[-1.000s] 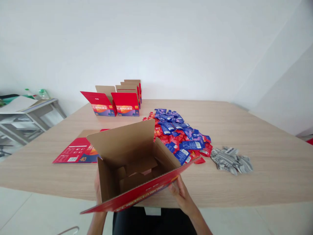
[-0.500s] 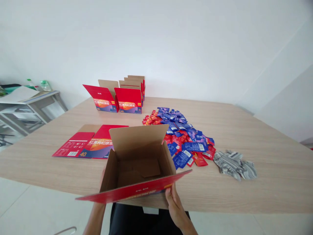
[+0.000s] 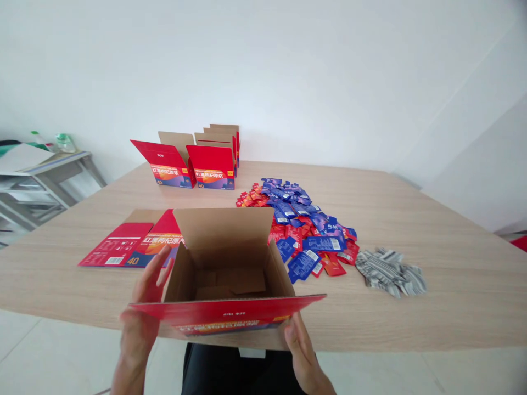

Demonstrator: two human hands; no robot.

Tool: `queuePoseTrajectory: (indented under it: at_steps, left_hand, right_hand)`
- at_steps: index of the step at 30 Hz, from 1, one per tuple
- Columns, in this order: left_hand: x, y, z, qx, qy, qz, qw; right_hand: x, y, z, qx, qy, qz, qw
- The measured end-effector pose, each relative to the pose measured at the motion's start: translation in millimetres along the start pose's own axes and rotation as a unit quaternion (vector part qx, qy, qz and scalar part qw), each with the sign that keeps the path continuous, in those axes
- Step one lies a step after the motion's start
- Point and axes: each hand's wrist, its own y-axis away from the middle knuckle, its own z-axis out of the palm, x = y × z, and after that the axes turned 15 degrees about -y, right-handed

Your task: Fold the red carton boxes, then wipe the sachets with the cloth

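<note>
An open cardboard box (image 3: 224, 274), red outside and brown inside, sits at the near edge of the wooden table (image 3: 432, 312) with its flaps up. My left hand (image 3: 144, 296) lies flat against the box's left side, fingers stretched out and apart. My right hand (image 3: 300, 345) touches the box's front right corner below the red front flap; its fingers are partly hidden. The box looks empty apart from its folded bottom flaps.
A flat unfolded red carton (image 3: 132, 244) lies left of the box. Several assembled open cartons (image 3: 197, 167) stand at the back. A heap of red and blue sachets (image 3: 304, 225) and a pile of silver sachets (image 3: 389, 271) lie to the right. A grey shelf (image 3: 37, 181) stands far left.
The box has been turned square to me and set level on the table edge. My left hand came out from under it to its left side, fingers spread.
</note>
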Motion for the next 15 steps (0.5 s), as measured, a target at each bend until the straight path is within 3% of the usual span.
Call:
queuePoseTrajectory:
  at_steps: [3,5,7,9,11,13,15]
  left_hand:
    - [15,9,-10.9,-0.051,-0.056,0.114,0.991]
    - [22,14,-12.8,-0.113,-0.153,0.173,0.966]
    - [27,15,-10.2,-0.148,-0.195,0.217,0.945]
    - [30,16,-4.8,-0.158,-0.165,0.247,0.942]
    - [33,18,0.8,-0.169,-0.120,0.266,0.941]
    - [35,20,5.0,-0.181,-0.096,0.277,0.939]
    - [38,24,6.8,-0.184,-0.090,0.286,0.936]
  right_hand:
    - [-46,-22,-16,-0.003,-0.005,-0.150,0.989]
    - [-96,-42,-25,-0.013,-0.001,-0.249,0.968]
    - [-157,-62,-27,-0.023,0.019,-0.290,0.956]
    - [-217,-79,-17,-0.095,0.075,-0.258,0.959]
    - [-263,-95,4,-0.226,0.154,-0.133,0.953]
    - [-279,-110,28,-0.349,0.208,-0.028,0.913]
    - [-257,-125,46,-0.421,0.247,0.009,0.873]
